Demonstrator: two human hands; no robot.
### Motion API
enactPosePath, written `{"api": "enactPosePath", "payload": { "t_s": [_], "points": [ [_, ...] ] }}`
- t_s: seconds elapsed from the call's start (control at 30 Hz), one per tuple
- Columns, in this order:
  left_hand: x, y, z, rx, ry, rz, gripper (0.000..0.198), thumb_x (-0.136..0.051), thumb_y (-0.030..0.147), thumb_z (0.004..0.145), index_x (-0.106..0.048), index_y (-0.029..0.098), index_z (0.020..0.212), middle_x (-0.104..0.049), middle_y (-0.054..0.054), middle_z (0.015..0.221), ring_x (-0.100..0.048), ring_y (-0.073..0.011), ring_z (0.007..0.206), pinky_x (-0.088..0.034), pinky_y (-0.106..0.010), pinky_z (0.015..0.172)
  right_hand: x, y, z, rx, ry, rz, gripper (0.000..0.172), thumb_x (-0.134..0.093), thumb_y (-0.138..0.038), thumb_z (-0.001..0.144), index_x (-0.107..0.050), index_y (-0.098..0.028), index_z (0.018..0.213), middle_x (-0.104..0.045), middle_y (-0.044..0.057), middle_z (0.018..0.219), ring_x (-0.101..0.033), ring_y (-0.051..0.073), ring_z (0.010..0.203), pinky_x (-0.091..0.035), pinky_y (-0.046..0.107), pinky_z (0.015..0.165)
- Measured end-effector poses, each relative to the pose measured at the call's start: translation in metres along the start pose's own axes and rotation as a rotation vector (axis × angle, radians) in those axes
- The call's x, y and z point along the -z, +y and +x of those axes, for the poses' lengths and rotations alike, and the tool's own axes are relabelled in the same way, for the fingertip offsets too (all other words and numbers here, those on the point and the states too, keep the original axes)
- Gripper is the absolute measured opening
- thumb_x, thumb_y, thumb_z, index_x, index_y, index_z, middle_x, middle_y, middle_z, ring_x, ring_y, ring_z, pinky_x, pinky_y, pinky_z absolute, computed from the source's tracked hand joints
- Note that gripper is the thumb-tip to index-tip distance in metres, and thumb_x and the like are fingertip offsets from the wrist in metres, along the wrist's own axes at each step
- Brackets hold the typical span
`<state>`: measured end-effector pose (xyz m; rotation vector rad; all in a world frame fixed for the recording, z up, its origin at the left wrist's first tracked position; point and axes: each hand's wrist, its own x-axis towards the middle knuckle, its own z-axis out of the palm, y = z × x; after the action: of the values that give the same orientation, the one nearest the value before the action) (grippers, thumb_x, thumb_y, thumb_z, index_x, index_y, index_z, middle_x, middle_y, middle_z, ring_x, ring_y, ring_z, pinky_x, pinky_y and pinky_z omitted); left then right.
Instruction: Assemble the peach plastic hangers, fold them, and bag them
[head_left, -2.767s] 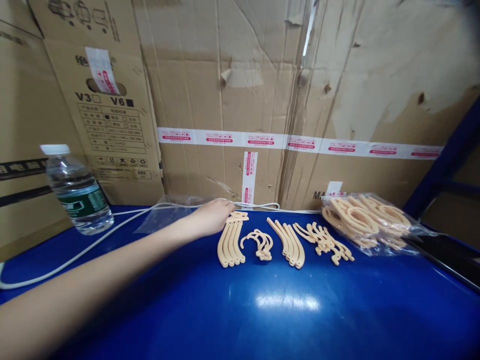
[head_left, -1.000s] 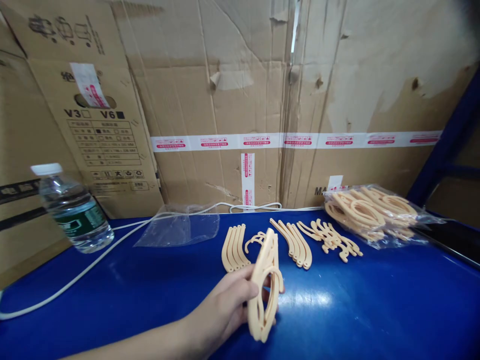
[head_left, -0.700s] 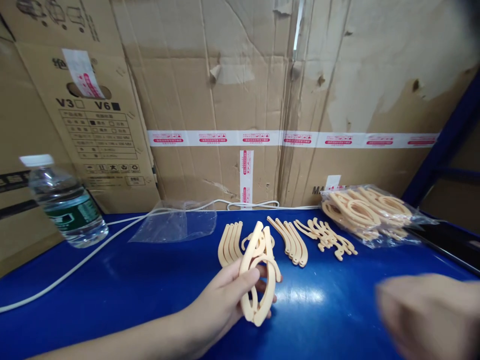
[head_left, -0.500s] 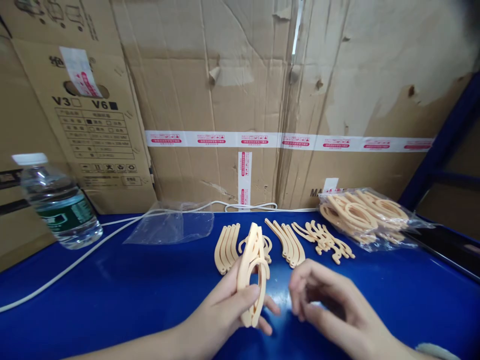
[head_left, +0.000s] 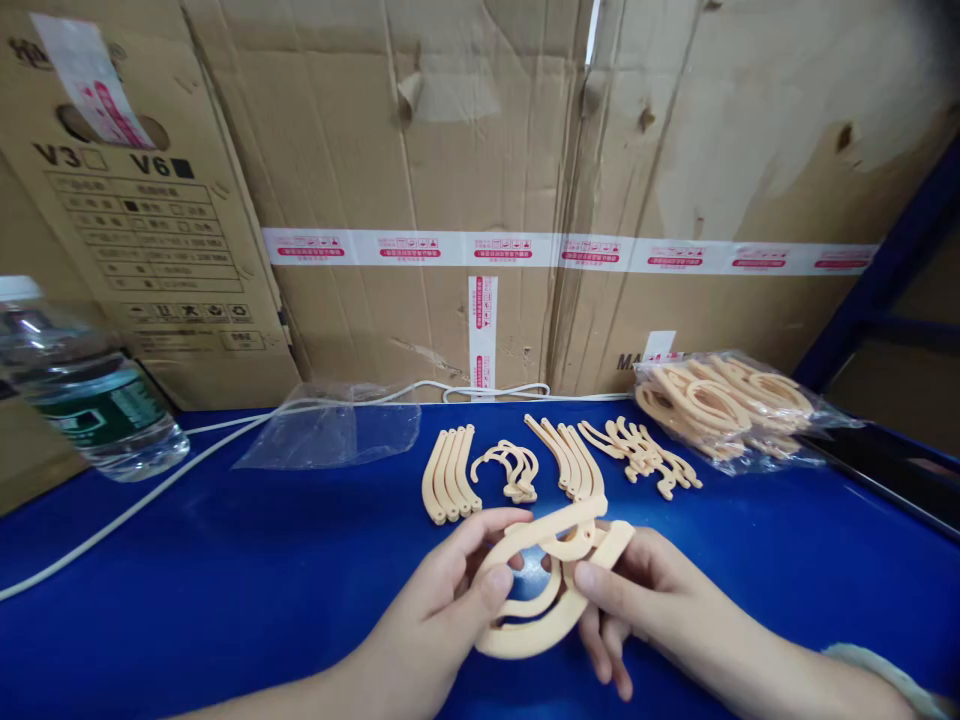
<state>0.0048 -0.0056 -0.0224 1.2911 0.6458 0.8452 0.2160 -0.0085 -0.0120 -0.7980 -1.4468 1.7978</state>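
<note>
At the far left a water bottle (head_left: 86, 400) with a green label stands on the blue desk (head_left: 225, 580), close to the cardboard boxes (head_left: 450, 150) that wall off the back. A white cable (head_left: 150, 490) runs from the left edge across the desk and along the foot of the boxes. An empty clear plastic bag (head_left: 330, 435) lies flat just right of the bottle, partly over the cable.

Low in the middle, the left hand (head_left: 442, 610) grips the left end of a beige plastic frame (head_left: 540, 590), an oval loop with curved pieces inside it. Its fingers (head_left: 480, 525) curl over the top edge and the thumb presses the near edge. The frame is held just above the desk, lying nearly flat and tilted up towards the right.

Behind it, four groups of loose beige parts lie in a row on the desk:
- a set of long curved strips (head_left: 448, 473)
- a small cluster of hooks (head_left: 512, 468)
- a second set of curved strips (head_left: 570, 458)
- a heap of notched pieces (head_left: 641, 458)

The right hand (head_left: 645, 600) holds the right end of the same frame, thumb on top and fingers (head_left: 607, 660) folded underneath.

Further right, near the boxes, a clear bag full of frames (head_left: 724, 405) rests on the desk. A dark flat object (head_left: 892, 470) lies beside it at the right edge, below a blue post (head_left: 877, 290).
</note>
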Motion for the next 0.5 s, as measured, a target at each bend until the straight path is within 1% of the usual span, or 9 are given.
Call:
{"api": "enactPosePath", "payload": {
  "t_s": [0.07, 0.13, 0.23, 0.33, 0.4, 0.5],
  "points": [
    [-0.002, 0.003, 0.000, -0.001, 0.088, 0.017, 0.033, -0.063, 0.041, 0.088, -0.057, 0.026, 0.118, -0.063, -0.004, 0.114, -0.058, -0.0209, 0.105, -0.045, -0.032, 0.091, 0.001, -0.001, -0.001, -0.037, 0.090, -0.043, 0.042, -0.070, -0.052, 0.080, -0.057, -0.013, 0.088, -0.057, -0.001, 0.055, -0.054, 0.009, 0.045, -0.047, 0.017, 0.042],
    [-0.002, 0.005, 0.000, -0.013, 0.186, 0.027, 0.032, -0.068, 0.040, 0.085, -0.058, 0.026, 0.112, -0.063, -0.002, 0.106, -0.058, -0.0182, 0.097, -0.047, -0.028, 0.084, 0.004, -0.004, -0.001, -0.029, 0.200, -0.085, 0.043, -0.075, -0.052, 0.074, -0.057, -0.013, 0.082, -0.057, -0.001, 0.056, -0.055, 0.010, 0.048, -0.048, 0.019, 0.044],
    [-0.002, 0.007, 0.002, -0.033, 0.314, 0.020, 0.032, -0.072, 0.039, 0.081, -0.057, 0.023, 0.104, -0.061, 0.000, 0.090, -0.057, -0.0153, 0.084, -0.047, -0.026, 0.076, 0.008, -0.009, -0.003, 0.002, 0.337, -0.128, 0.041, -0.075, -0.051, 0.074, -0.059, -0.013, 0.075, -0.054, -0.001, 0.057, -0.049, 0.008, 0.049, -0.043, 0.017, 0.046],
    [0.000, 0.007, 0.003, -0.023, 0.358, -0.022, 0.031, -0.070, 0.041, 0.082, -0.057, 0.020, 0.101, -0.057, 0.000, 0.089, -0.054, -0.0153, 0.083, -0.046, -0.028, 0.078, 0.013, -0.012, -0.003, 0.043, 0.442, -0.070, 0.039, -0.075, -0.049, 0.075, -0.060, -0.013, 0.073, -0.052, -0.002, 0.062, -0.042, 0.006, 0.050, -0.036, 0.016, 0.045],
    [0.001, 0.006, 0.003, -0.027, 0.374, -0.038, 0.030, -0.067, 0.042, 0.084, -0.056, 0.021, 0.101, -0.055, 0.000, 0.090, -0.053, -0.0151, 0.083, -0.044, -0.028, 0.079, 0.016, -0.013, -0.003, 0.063, 0.500, 0.000, 0.038, -0.078, -0.046, 0.072, -0.059, -0.013, 0.072, -0.050, -0.002, 0.066, -0.039, 0.005, 0.052, -0.034, 0.016, 0.044],
    [0.003, 0.003, 0.002, -0.041, 0.397, -0.026, 0.028, -0.062, 0.044, 0.088, -0.055, 0.022, 0.103, -0.053, 0.001, 0.085, -0.049, -0.0140, 0.080, -0.041, -0.027, 0.078, 0.019, -0.016, -0.001, 0.090, 0.564, 0.106, 0.036, -0.082, -0.042, 0.069, -0.058, -0.014, 0.072, -0.047, -0.004, 0.066, -0.035, 0.004, 0.051, -0.032, 0.015, 0.043]
  ]
}}
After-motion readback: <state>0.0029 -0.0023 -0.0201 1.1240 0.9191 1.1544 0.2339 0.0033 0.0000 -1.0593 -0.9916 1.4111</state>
